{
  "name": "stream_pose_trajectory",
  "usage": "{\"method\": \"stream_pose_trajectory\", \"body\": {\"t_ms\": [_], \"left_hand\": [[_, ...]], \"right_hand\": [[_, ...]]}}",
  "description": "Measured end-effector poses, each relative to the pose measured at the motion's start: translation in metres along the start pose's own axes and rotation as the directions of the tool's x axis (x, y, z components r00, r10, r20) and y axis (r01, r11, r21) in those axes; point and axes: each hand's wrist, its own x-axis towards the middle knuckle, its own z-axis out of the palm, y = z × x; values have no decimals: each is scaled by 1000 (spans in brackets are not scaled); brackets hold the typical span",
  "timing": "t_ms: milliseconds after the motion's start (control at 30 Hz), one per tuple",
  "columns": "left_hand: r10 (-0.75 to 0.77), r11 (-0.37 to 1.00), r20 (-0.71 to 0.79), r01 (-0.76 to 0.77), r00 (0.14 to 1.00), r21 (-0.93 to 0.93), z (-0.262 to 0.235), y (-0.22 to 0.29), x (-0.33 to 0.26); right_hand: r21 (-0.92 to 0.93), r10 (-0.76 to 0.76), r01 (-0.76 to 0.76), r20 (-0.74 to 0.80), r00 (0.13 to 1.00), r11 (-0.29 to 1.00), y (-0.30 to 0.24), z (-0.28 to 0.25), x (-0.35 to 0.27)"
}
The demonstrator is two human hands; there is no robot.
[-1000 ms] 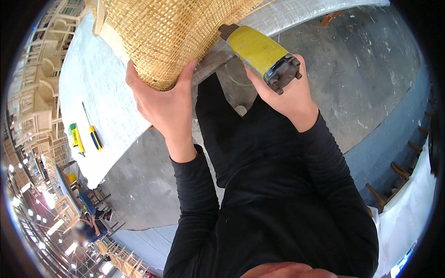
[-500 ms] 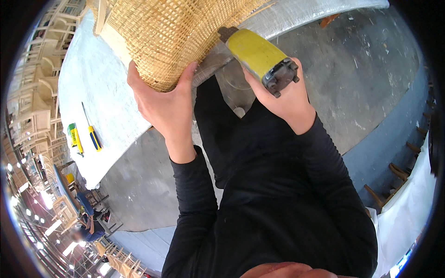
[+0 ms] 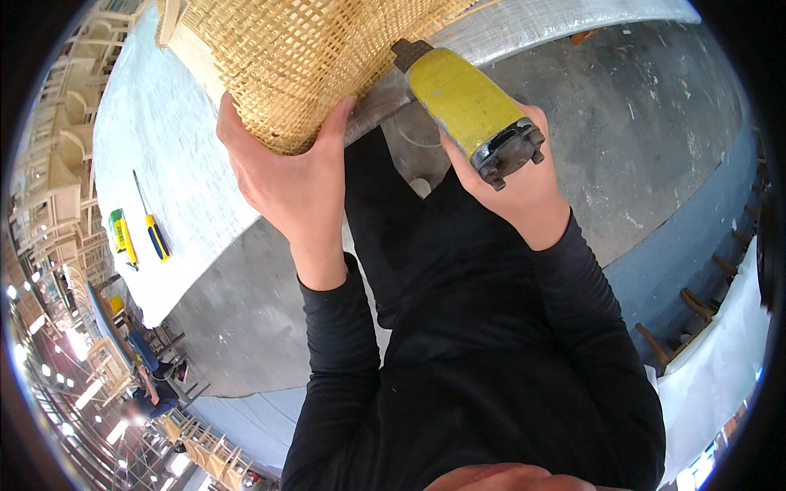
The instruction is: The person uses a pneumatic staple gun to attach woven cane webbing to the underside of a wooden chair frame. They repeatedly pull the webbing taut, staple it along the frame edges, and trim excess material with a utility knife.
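Observation:
A sheet of tan woven cane webbing (image 3: 286, 65) curves over a pale wooden frame part (image 3: 195, 56) at the top. My left hand (image 3: 286, 176) grips its near end, the thumb pressing on the weave and the fingers wrapped round the left edge. In my right hand (image 3: 524, 192) is a pneumatic stapler (image 3: 463, 98) with a yellow body and a dark end cap. Its dark nose points up and left, close to the right edge of the webbing; whether it touches cannot be told. The stapler's handle is hidden behind its body.
A table covered with clear plastic film (image 3: 164, 139) extends under the work. On it lie a yellow-and-blue screwdriver (image 3: 155, 237) and a yellow utility knife (image 3: 124, 237). Wooden chair frames (image 3: 61, 180) are stacked at far left. Another person (image 3: 160, 393) is in the distance at lower left.
The stapler and my right hand have shifted slightly right and down. My left hand, still gripping the webbing, sits slightly further left and up.

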Motion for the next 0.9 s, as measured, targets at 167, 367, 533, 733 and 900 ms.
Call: {"method": "stream_pose_trajectory", "body": {"t_ms": [167,367,533,733,900], "left_hand": [[-13,1000,-12,13,1000,0,1,-1,0],[16,1000,-18,-16,1000,-14,-3,4,6],[58,998,-63,-59,996,-6,0,2,3],[47,999,-53,-47,997,-6,-1,0,-1],[44,999,-60,-42,997,26,-2,2,1]], "right_hand": [[174,-55,61,-36,998,983,8,11,-3],[235,95,-85,-31,995,968,18,25,-10],[91,57,-61,42,997,994,9,17,-12],[-42,-36,38,44,998,998,-8,6,-6],[218,114,-115,18,993,969,6,28,-14]]}}
